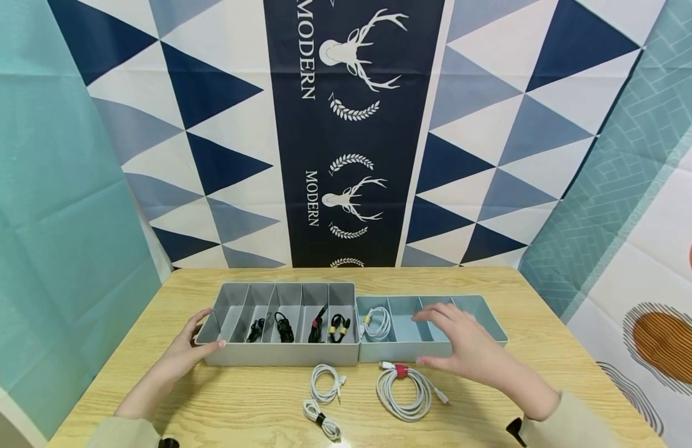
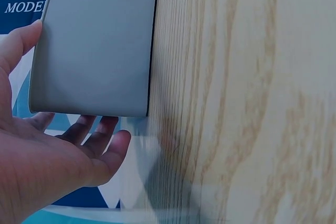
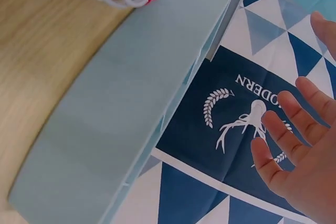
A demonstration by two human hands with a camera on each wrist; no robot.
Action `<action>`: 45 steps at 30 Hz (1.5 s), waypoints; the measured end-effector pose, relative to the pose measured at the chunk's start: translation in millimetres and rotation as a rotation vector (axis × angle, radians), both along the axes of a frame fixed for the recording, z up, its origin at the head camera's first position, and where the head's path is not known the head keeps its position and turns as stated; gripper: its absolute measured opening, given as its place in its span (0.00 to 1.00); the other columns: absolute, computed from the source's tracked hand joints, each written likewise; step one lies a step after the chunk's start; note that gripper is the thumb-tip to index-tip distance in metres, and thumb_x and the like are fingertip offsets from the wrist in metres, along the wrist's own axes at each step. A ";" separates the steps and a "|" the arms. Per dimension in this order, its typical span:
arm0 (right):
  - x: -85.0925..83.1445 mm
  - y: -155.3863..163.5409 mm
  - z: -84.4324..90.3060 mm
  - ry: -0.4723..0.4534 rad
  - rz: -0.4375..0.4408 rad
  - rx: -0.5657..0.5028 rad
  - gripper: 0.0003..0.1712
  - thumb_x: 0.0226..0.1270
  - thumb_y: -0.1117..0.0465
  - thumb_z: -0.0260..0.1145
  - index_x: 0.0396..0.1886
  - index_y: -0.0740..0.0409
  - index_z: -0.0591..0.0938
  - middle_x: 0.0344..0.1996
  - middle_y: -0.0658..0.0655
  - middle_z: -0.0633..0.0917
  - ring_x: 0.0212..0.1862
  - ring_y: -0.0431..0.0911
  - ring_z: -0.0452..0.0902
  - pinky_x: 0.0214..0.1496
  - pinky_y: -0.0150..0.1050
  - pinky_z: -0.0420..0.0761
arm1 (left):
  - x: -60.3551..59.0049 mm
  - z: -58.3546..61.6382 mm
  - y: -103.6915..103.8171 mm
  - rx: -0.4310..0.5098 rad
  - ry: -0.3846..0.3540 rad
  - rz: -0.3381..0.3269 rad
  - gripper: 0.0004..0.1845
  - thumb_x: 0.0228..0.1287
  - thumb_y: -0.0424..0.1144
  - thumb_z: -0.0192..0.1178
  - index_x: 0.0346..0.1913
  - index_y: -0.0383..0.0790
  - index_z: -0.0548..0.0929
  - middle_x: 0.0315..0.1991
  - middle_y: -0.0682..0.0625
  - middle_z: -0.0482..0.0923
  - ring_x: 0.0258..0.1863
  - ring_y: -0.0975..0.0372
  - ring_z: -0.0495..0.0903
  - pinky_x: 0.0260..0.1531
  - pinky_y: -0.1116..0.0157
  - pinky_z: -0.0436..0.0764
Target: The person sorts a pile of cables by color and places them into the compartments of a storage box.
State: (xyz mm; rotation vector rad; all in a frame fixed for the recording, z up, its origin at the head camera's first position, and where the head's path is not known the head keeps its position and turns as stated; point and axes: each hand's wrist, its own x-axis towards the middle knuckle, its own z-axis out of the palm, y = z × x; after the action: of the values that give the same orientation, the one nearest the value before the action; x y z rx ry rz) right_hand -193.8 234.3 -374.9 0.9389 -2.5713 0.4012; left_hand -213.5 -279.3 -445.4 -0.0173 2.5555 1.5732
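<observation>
My left hand point(image 1: 186, 348) holds the left end of a grey divided box point(image 1: 279, 354), thumb at its front rim and fingers round the end wall. In the left wrist view the box's smooth grey side point(image 2: 100, 45) shows, with the thumb point(image 2: 31, 35) at its edge. Over the light blue divided box point(image 1: 413, 353) hovers my right hand point(image 1: 460, 342), fingers spread and holding nothing. That box has a coiled white cable point(image 1: 378, 323) with a yellow tie in its left compartment. In front of it lies a larger white cable coil point(image 1: 388, 401) with a red tie.
Bundled black cables point(image 1: 284, 328) sit in several compartments of the grey box. Two smaller white cables, one loosely coiled point(image 1: 314, 381) and one with a black tie point(image 1: 330, 429), lie on the wooden table point(image 1: 239, 404). A patterned cloth point(image 1: 357, 137) hangs behind.
</observation>
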 end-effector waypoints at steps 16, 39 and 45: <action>21.1 3.8 -34.1 -0.051 -0.061 -0.052 0.33 0.41 0.48 0.79 0.50 0.49 0.79 0.47 0.42 0.78 0.49 0.41 0.74 0.45 0.43 0.79 | -0.8 -3.6 -1.0 0.000 0.011 -0.007 0.48 0.63 0.46 0.61 0.75 0.48 0.40 0.71 0.30 0.45 0.66 0.39 0.58 0.57 0.48 0.66; 24.2 11.5 -75.9 -0.130 -0.032 0.052 0.37 0.39 0.41 0.77 0.49 0.53 0.78 0.46 0.44 0.78 0.48 0.43 0.75 0.45 0.46 0.78 | -0.9 -2.4 -1.6 0.017 -0.006 -0.017 0.49 0.63 0.46 0.61 0.75 0.51 0.38 0.73 0.30 0.41 0.68 0.37 0.53 0.60 0.43 0.63; 22.7 9.2 -78.9 -0.209 -0.026 0.096 0.40 0.40 0.37 0.75 0.51 0.53 0.78 0.46 0.45 0.77 0.48 0.42 0.74 0.46 0.48 0.77 | -1.9 -2.6 -1.3 0.024 -0.004 -0.012 0.48 0.63 0.46 0.61 0.75 0.50 0.39 0.72 0.31 0.42 0.67 0.39 0.56 0.57 0.49 0.67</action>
State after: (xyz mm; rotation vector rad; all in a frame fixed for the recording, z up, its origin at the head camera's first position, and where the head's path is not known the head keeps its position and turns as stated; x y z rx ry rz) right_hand -171.1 243.4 -453.7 0.9399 -2.8116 0.3898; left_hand -215.4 -280.7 -448.0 -0.0026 2.5284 1.5974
